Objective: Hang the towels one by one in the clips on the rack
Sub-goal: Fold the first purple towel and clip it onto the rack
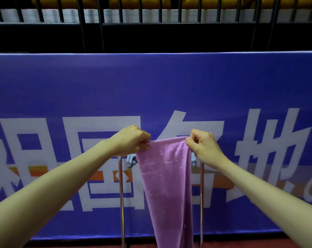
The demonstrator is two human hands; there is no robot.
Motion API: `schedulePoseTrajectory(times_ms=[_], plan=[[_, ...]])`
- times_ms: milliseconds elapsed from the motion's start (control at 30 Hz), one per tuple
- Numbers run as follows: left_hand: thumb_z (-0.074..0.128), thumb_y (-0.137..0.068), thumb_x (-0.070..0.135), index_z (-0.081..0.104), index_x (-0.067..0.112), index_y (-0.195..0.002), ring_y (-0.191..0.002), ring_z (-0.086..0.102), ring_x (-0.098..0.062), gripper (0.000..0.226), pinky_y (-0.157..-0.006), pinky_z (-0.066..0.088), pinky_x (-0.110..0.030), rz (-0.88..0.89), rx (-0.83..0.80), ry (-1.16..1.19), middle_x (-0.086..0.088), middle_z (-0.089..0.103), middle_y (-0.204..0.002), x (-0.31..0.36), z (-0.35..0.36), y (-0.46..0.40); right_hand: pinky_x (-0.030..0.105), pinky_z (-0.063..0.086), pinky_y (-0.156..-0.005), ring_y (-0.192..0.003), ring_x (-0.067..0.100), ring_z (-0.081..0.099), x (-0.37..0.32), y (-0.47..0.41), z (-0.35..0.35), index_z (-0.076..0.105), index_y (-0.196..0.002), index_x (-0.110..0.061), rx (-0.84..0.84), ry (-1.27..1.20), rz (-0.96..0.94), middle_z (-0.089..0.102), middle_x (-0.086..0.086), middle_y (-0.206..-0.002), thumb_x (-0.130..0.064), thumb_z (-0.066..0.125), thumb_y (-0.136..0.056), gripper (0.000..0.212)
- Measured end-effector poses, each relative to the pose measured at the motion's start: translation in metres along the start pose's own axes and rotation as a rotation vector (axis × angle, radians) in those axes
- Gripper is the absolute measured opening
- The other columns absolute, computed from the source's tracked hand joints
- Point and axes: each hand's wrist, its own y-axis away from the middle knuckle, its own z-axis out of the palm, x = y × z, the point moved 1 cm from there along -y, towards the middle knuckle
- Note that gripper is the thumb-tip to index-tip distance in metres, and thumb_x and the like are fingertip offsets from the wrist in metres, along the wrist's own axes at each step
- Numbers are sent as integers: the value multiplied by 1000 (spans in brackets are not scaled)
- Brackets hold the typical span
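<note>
A long lilac plush towel (166, 178) hangs down from both hands, held up in front of a slim metal rack (121, 194) with two upright chrome posts. The left hand (132, 140) has its grip clamped on the towel's upper left corner, thumb and curled fingers pinching the top edge. The right hand (203, 145) has its grip clamped on the upper right corner in the same pinch. Between the two hands the top edge of the towel runs nearly level, a little slack, and sits just above the rack's top. From there the cloth falls in a narrowing fold between the two posts and leaves the view at the bottom.

Behind the towel, at the head of the rack, a grey plastic clip (132, 160) shows beside the cloth's left edge, and a second grey clip (193, 160) peeks out at its right edge below the right hand. Whether the towel touches either clip cannot be told; it covers whatever lies between them.

Behind the rack stands a blue banner panel (151, 90) with large white characters and orange marks. Above it runs a black metal railing (160, 15), and a strip of reddish floor (80, 245) shows at the foot of the panel.
</note>
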Motion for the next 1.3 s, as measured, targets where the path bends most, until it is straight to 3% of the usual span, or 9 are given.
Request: schedulePoseTrajectory(times_ms=[300, 533, 700, 833, 933, 1067, 1133, 1200, 1300], plan=[[68, -83, 26, 56, 14, -72, -66, 50, -19, 20, -58, 42, -33, -87, -37, 112, 0, 57, -74, 11, 0, -15, 33, 33, -54, -55, 12, 36, 12, 0, -10, 44, -68, 3, -40, 0, 12, 44, 10, -59, -3, 55, -89, 24], [70, -83, 25, 52, 21, -71, -62, 50, -16, 22, -58, 42, -25, -145, -3, 242, 0, 59, -72, 7, 5, -12, 40, 43, -61, -66, 23, 45, 12, -4, -12, 36, -79, -20, -99, -111, 84, 52, 29, -76, -7, 54, -91, 25], [68, -85, 24, 41, 22, -81, -60, 43, -11, 27, -53, 36, -18, -198, -29, 383, 5, 51, -73, 10, 2, -6, 52, 47, -67, -67, 28, 49, 14, -7, -8, 39, -97, -20, -128, -129, 88, 59, 29, -77, -13, 52, -94, 15], [58, -90, 13, 36, 30, -112, -61, 47, -2, 35, -56, 40, -17, -104, -198, 484, 5, 53, -86, 19, -6, 2, 51, 51, -77, -74, 32, 61, 12, -10, -4, 51, -102, -16, -126, -157, 81, 67, 19, -79, -14, 53, -95, 7], [51, -91, 9, 39, 39, -123, -65, 52, -4, 45, -60, 45, -24, -24, -310, 372, 9, 55, -78, 26, -5, 3, 49, 54, -78, -77, 32, 65, 8, -13, -1, 57, -94, -11, -126, -121, 56, 69, 13, -77, -14, 54, -94, 4], [54, -87, 13, 51, 43, -122, -62, 46, -8, 47, -65, 42, -27, -29, -303, 282, 8, 49, -67, 30, -3, -2, 51, 51, -72, -74, 36, 61, 8, -20, 2, 57, -92, -14, -118, -101, 35, 66, 17, -77, -14, 53, -94, 5], [49, -87, 17, 56, 41, -120, -64, 47, -9, 42, -65, 43, -25, -41, -326, 347, 4, 54, -74, 34, -6, -2, 47, 51, -72, -72, 34, 61, 8, -22, 2, 57, -92, -14, -119, -99, 35, 66, 17, -78, -14, 53, -94, 5], [38, -86, 19, 59, 36, -118, -81, 56, -12, 43, -75, 48, -26, -76, -385, 495, 3, 60, -94, 36, -9, -2, 41, 51, -72, -70, 25, 61, 7, -24, 2, 57, -93, -13, -138, -99, 37, 67, 16, -79, -15, 53, -95, 5], [35, -92, 5, 57, 35, -124, -102, 50, -14, 49, -86, 41, -19, -66, -437, 453, 0, 50, -112, 38, -8, -6, 29, 49, -69, -68, 13, 59, 6, -23, 2, 57, -93, -12, -176, -116, 43, 66, 15, -80, -14, 52, -95, 5]])
